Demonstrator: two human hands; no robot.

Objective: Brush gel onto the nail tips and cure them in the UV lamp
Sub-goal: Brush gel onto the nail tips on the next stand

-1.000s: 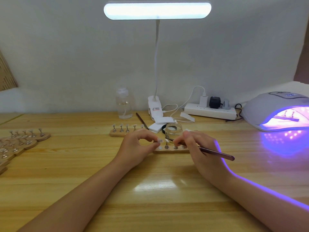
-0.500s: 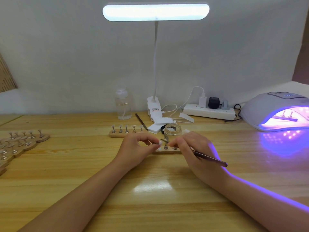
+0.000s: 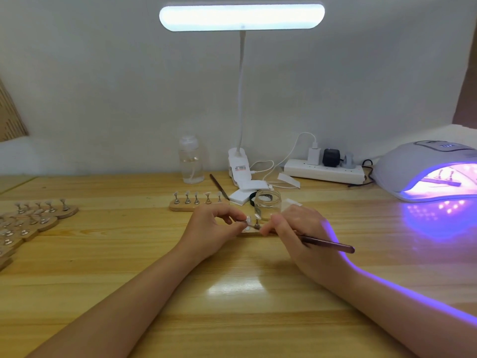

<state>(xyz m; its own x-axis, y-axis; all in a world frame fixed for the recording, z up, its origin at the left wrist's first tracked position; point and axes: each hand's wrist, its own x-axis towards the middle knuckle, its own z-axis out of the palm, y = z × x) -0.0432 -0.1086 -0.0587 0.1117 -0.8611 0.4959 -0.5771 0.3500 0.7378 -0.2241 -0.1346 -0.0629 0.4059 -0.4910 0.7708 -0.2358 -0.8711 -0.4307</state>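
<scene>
The left hand (image 3: 211, 226) pinches a nail tip (image 3: 248, 220) on its stand while the right hand (image 3: 296, 233) grips the gel brush (image 3: 327, 244), bristles touching that tip.

Far centre on table (image 3: 103, 267): desk lamp (image 3: 241, 18). Left of it: bottle (image 3: 191, 164). Right: power strip (image 3: 325, 171). Far right: UV lamp (image 3: 413, 166).

My right hand (image 3: 302, 228) hides most of the low wooden nail-tip holder (image 3: 251, 233); the brush bristles are too small to make out, and the white domed UV lamp (image 3: 423, 171) is cut off by the right edge.
</scene>
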